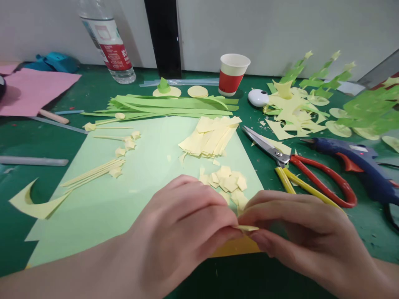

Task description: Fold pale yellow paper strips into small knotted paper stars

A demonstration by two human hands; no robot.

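Between the fingertips of my left hand (190,220) and my right hand (299,236) is a small piece of pale yellow paper (247,228), pinched from both sides; its full shape is hidden. Both hands are closed, above the front edge of a light green sheet (149,153). Just behind them lie small yellow paper scraps (229,179), and farther back a fanned pile of yellow paper strips (209,137). Narrow rolled strips (93,172) and small folded yellow pieces (128,145) rest on the sheet's left side.
Red-handled scissors (280,158) and a blue glue gun (352,158) lie at right. Behind the sheet are green paper strips (168,106), a paper cup (232,74) and a water bottle (107,45). Green paper plants (370,108) stand at far right; pink paper (40,89) lies at left.
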